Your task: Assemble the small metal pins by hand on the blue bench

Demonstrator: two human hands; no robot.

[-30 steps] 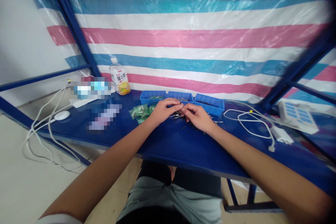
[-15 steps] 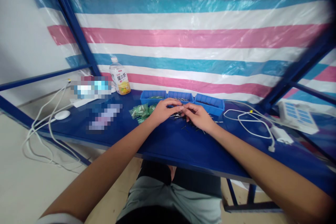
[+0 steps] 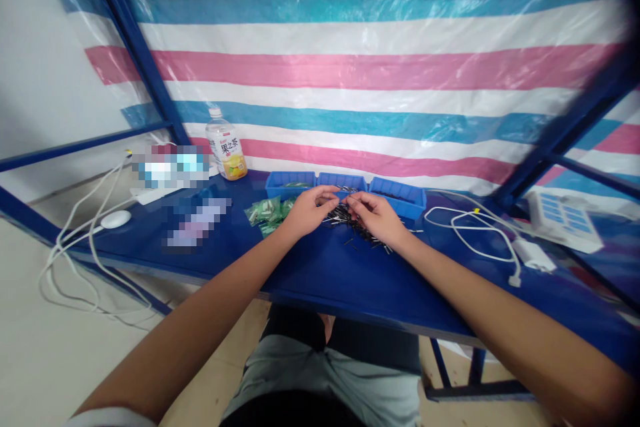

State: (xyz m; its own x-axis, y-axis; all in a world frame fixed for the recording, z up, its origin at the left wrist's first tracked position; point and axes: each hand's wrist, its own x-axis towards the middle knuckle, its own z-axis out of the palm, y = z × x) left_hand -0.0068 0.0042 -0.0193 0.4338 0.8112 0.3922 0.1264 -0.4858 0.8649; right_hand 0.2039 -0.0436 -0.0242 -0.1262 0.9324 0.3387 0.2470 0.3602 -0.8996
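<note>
My left hand (image 3: 314, 209) is over the left edge of a pile of thin black and silver pin-like pieces (image 3: 367, 235). Its thumb and fingers are bent together in a pinch, and whatever lies between them is too small to make out. Facing it from the right, my right hand (image 3: 376, 216) also pinches at the fingertips, just above the pile; its contents cannot be made out either. A small gap separates the two sets of fingertips. Green plastic bags (image 3: 270, 212) with small pieces inside lie beside my left hand.
Behind the hands stand a left blue bin (image 3: 273, 188), a middle blue bin (image 3: 363, 181) and a right blue bin (image 3: 417, 203), each with small parts. A drink bottle (image 3: 227, 147) stands back left. White cables (image 3: 465, 223) and a white keypad device (image 3: 565, 220) lie right.
My hands were touching at the fingertips and have drawn slightly apart. More of the dark pile shows between them now. The whole view has shifted a little.
</note>
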